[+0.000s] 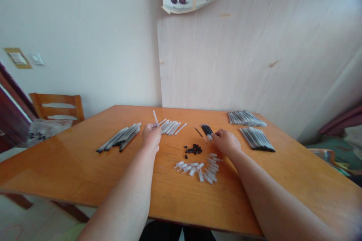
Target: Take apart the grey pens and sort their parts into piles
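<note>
My left hand [152, 134] is closed around a white pen barrel [155, 118], which stands nearly upright out of its fingers. Just right of that hand lies a row of similar white barrels [171, 127]. My right hand [226, 141] pinches at the near end of a small pile of dark pen refills [206, 130]; exactly which refill is between the fingertips is partly hidden. One refill [200, 133] lies apart, left of the pile. Between my forearms are small black caps [195, 149] and, closer to me, scattered translucent white pen tips [200, 173].
Pens with black ends [120, 138] lie in a loose pile at left. Two bundles of pens, a nearer one [256, 139] and a farther one [246, 118], lie at right on the wooden table [113, 184]. A chair [58, 106] with a plastic bag [48, 130] stands left.
</note>
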The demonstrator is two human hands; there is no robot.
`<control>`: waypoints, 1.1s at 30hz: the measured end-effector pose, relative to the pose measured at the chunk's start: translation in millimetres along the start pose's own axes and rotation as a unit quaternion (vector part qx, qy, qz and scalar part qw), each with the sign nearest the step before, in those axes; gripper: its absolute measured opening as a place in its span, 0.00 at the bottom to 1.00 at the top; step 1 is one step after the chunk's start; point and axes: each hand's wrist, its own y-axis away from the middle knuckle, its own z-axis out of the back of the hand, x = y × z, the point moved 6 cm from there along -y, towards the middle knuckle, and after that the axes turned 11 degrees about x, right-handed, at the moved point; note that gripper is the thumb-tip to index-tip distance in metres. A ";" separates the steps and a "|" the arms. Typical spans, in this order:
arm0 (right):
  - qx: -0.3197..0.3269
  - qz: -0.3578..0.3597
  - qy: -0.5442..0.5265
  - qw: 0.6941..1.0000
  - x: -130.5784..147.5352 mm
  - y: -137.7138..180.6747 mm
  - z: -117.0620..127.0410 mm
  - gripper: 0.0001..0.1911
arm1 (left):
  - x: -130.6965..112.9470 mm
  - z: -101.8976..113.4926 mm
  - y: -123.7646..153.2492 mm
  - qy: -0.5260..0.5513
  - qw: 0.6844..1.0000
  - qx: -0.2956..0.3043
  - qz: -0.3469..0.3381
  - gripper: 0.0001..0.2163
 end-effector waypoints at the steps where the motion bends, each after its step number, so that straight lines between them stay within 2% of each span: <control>1: -0.001 0.002 -0.001 1.000 -0.5 -0.6 -0.4 0.18 | 1.0 2.9 -1.9 -0.015 1.000 -0.011 -0.005 0.12; 8: 0.003 0.021 -0.007 1.000 0.9 -2.5 -3.5 0.17 | 4.1 21.6 -12.0 -0.119 0.990 -0.063 -0.037 0.10; 16: 0.001 0.154 -0.003 0.988 33.1 10.7 -14.3 0.14 | 11.7 24.1 -18.4 -0.213 0.973 -0.070 -0.061 0.11; 24: -0.023 0.151 0.004 0.988 32.8 14.7 -16.0 0.13 | 18.5 31.9 -26.5 -0.290 0.952 -0.071 -0.063 0.10; 33: -0.031 0.136 -0.005 0.990 27.5 10.9 -10.9 0.15 | 8.4 31.2 -30.0 -0.358 0.929 -0.056 -0.074 0.10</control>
